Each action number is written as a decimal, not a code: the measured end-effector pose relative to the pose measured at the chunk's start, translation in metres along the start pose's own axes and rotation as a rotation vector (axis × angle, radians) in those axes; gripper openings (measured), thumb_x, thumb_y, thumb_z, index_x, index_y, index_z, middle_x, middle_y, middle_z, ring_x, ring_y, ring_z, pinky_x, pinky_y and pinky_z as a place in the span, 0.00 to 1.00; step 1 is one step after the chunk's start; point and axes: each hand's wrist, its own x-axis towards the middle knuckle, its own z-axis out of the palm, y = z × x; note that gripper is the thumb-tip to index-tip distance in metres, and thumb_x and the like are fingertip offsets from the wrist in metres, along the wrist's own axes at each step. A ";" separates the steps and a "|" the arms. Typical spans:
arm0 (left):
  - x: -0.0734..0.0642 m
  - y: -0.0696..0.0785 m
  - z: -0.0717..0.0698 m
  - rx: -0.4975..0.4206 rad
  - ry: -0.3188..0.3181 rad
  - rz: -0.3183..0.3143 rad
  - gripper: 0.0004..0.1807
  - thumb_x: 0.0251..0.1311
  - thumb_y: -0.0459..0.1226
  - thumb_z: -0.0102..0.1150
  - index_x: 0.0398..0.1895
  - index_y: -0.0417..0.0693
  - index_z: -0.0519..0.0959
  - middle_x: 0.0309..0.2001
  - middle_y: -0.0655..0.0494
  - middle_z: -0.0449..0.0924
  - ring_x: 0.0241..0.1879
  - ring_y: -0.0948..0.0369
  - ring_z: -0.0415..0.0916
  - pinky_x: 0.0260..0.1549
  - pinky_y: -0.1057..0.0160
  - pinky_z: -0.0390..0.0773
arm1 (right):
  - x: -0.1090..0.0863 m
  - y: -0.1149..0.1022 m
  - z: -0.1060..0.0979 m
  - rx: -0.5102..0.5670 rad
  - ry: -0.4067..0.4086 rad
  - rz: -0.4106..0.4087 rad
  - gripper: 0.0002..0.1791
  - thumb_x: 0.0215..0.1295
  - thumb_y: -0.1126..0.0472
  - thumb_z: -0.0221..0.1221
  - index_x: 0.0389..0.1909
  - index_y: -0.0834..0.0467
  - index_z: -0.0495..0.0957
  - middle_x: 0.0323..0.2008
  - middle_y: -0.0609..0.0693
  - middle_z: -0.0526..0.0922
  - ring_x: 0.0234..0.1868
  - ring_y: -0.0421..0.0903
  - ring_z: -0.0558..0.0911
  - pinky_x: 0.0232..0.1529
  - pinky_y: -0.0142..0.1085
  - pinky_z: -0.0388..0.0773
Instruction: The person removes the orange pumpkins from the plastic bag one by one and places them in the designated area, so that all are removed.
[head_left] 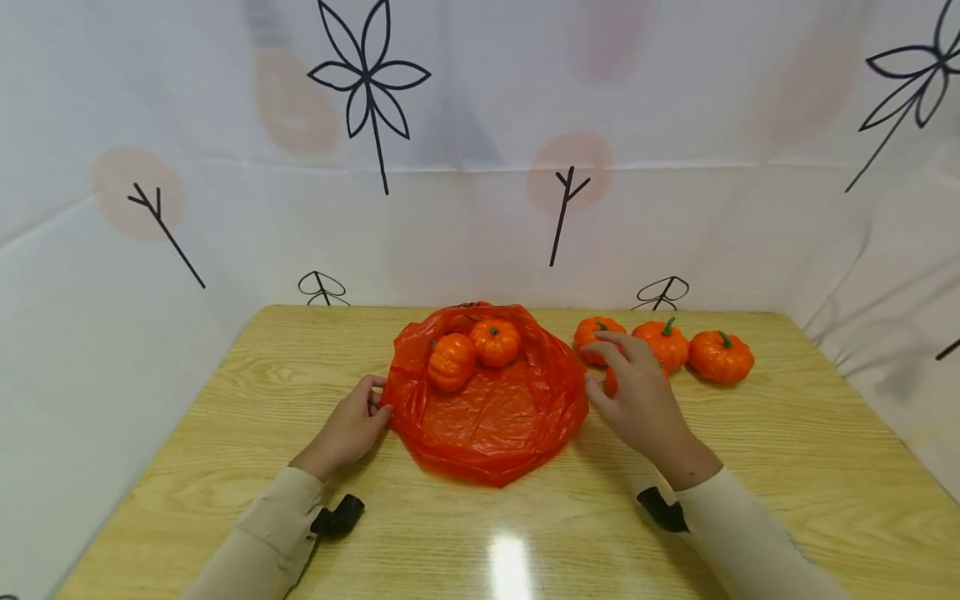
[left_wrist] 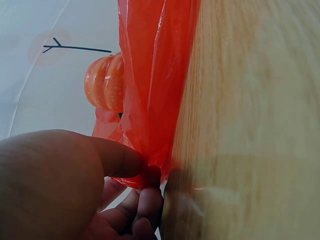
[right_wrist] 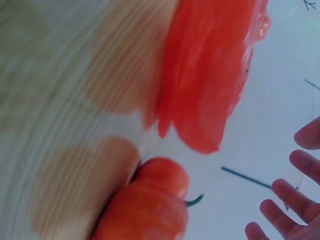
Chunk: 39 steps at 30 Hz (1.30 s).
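Observation:
A red plastic bag [head_left: 487, 425] lies spread with its mouth up on the table. Inside it, toward the back, sit two small orange pumpkins, one ribbed on its side [head_left: 452, 364] and one with its stem up [head_left: 496, 342]. My left hand [head_left: 351, 429] pinches the bag's left edge between thumb and fingers, seen close in the left wrist view. Over the pumpkins right of the bag hovers my right hand [head_left: 641, 404], fingers spread and holding nothing. It partly covers one pumpkin [head_left: 611, 383]; in the right wrist view its fingers [right_wrist: 295, 200] are apart from pumpkins and bag.
Beside the bag on the right, more pumpkins stand in a row at the back: a left one [head_left: 588, 337], a middle one [head_left: 666, 343] and a right one [head_left: 722, 357]. Behind the wooden table [head_left: 247, 400] hangs a white cloth [head_left: 465, 225] with plant drawings.

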 end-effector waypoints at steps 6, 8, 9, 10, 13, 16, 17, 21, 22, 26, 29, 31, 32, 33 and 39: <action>0.000 0.000 -0.001 0.004 0.000 0.002 0.19 0.71 0.34 0.53 0.63 0.42 0.67 0.42 0.49 0.78 0.36 0.59 0.73 0.39 0.62 0.74 | 0.008 -0.013 0.007 0.019 -0.022 -0.005 0.16 0.63 0.65 0.63 0.51 0.63 0.79 0.61 0.62 0.74 0.63 0.61 0.70 0.57 0.59 0.74; 0.000 0.000 -0.001 0.009 0.002 0.005 0.19 0.71 0.33 0.53 0.63 0.42 0.67 0.42 0.49 0.78 0.36 0.59 0.73 0.38 0.63 0.74 | 0.011 -0.017 0.008 0.015 -0.037 0.000 0.17 0.63 0.64 0.63 0.52 0.63 0.79 0.61 0.62 0.74 0.64 0.61 0.70 0.58 0.59 0.74; 0.000 0.000 -0.001 0.012 0.003 0.005 0.19 0.71 0.33 0.53 0.62 0.42 0.67 0.42 0.49 0.78 0.36 0.59 0.73 0.38 0.63 0.74 | 0.012 -0.019 0.008 0.015 -0.046 0.003 0.17 0.64 0.63 0.62 0.53 0.62 0.79 0.61 0.61 0.73 0.64 0.61 0.70 0.58 0.59 0.74; 0.000 0.001 -0.002 0.015 0.004 0.005 0.19 0.71 0.33 0.53 0.62 0.42 0.67 0.42 0.49 0.78 0.36 0.59 0.73 0.38 0.63 0.74 | 0.013 -0.021 0.009 0.016 -0.052 0.002 0.17 0.64 0.63 0.62 0.53 0.62 0.79 0.61 0.61 0.73 0.64 0.61 0.69 0.59 0.59 0.73; 0.000 0.001 -0.002 0.017 0.005 0.004 0.19 0.71 0.34 0.53 0.62 0.42 0.67 0.42 0.49 0.78 0.36 0.59 0.72 0.38 0.63 0.73 | 0.016 -0.028 0.011 0.015 -0.070 0.001 0.18 0.64 0.62 0.63 0.54 0.60 0.78 0.62 0.60 0.73 0.65 0.61 0.69 0.61 0.59 0.71; -0.001 0.001 -0.002 0.014 0.001 -0.001 0.19 0.71 0.33 0.53 0.62 0.42 0.67 0.42 0.49 0.77 0.36 0.59 0.72 0.38 0.63 0.73 | 0.019 -0.032 0.013 0.020 -0.091 0.007 0.18 0.64 0.61 0.63 0.55 0.59 0.78 0.62 0.59 0.73 0.65 0.60 0.69 0.62 0.58 0.71; -0.001 0.001 -0.002 0.012 0.000 -0.001 0.19 0.71 0.33 0.53 0.62 0.42 0.67 0.42 0.49 0.77 0.36 0.59 0.72 0.38 0.63 0.73 | 0.019 -0.034 0.014 0.022 -0.098 0.011 0.19 0.64 0.61 0.63 0.55 0.59 0.78 0.63 0.59 0.73 0.65 0.60 0.69 0.63 0.58 0.70; -0.002 0.002 -0.002 0.013 -0.001 0.001 0.19 0.71 0.33 0.53 0.62 0.42 0.67 0.42 0.48 0.78 0.36 0.59 0.72 0.38 0.63 0.73 | 0.022 -0.040 0.017 0.016 -0.114 0.030 0.20 0.64 0.61 0.63 0.57 0.58 0.77 0.63 0.59 0.73 0.65 0.60 0.69 0.64 0.57 0.69; -0.002 0.003 -0.002 0.014 -0.001 0.002 0.19 0.71 0.33 0.53 0.62 0.41 0.67 0.42 0.48 0.78 0.36 0.59 0.72 0.38 0.63 0.73 | 0.023 -0.041 0.018 0.015 -0.116 0.036 0.20 0.64 0.61 0.63 0.57 0.58 0.77 0.63 0.58 0.73 0.65 0.59 0.69 0.64 0.57 0.69; -0.002 0.004 -0.002 0.021 0.003 0.003 0.19 0.71 0.33 0.53 0.62 0.42 0.67 0.42 0.48 0.78 0.35 0.59 0.72 0.37 0.64 0.73 | 0.026 -0.048 0.021 0.016 -0.116 0.048 0.20 0.64 0.61 0.63 0.57 0.59 0.77 0.62 0.58 0.74 0.64 0.60 0.70 0.64 0.57 0.69; -0.003 0.004 -0.002 0.018 0.003 0.002 0.19 0.71 0.34 0.54 0.62 0.42 0.68 0.41 0.48 0.77 0.35 0.59 0.72 0.37 0.64 0.73 | 0.028 -0.053 0.023 0.020 -0.120 0.044 0.20 0.64 0.61 0.63 0.57 0.59 0.77 0.62 0.58 0.74 0.64 0.60 0.71 0.64 0.57 0.69; -0.003 0.004 -0.002 0.018 0.000 0.003 0.19 0.71 0.34 0.54 0.62 0.42 0.67 0.41 0.48 0.77 0.35 0.59 0.72 0.37 0.64 0.73 | 0.029 -0.055 0.024 0.016 -0.127 0.047 0.21 0.64 0.60 0.63 0.57 0.58 0.77 0.61 0.57 0.74 0.64 0.59 0.71 0.65 0.57 0.68; -0.003 0.004 -0.002 0.018 0.000 0.004 0.19 0.71 0.33 0.54 0.62 0.42 0.67 0.42 0.48 0.77 0.35 0.59 0.72 0.38 0.63 0.73 | 0.030 -0.057 0.025 0.015 -0.130 0.048 0.21 0.64 0.60 0.63 0.57 0.57 0.77 0.61 0.57 0.74 0.64 0.59 0.71 0.65 0.57 0.68; -0.003 0.003 -0.002 0.015 -0.001 0.001 0.19 0.71 0.34 0.54 0.62 0.42 0.67 0.42 0.49 0.77 0.36 0.59 0.72 0.38 0.63 0.73 | 0.030 -0.058 0.026 0.013 -0.133 0.052 0.21 0.64 0.60 0.63 0.58 0.57 0.76 0.61 0.57 0.74 0.64 0.59 0.71 0.65 0.58 0.68; -0.003 0.003 -0.002 0.018 0.000 0.014 0.19 0.71 0.33 0.53 0.62 0.42 0.67 0.42 0.48 0.78 0.35 0.59 0.72 0.38 0.63 0.74 | 0.033 -0.066 0.028 0.014 -0.154 0.078 0.22 0.65 0.58 0.62 0.59 0.56 0.76 0.62 0.57 0.73 0.65 0.59 0.70 0.64 0.59 0.68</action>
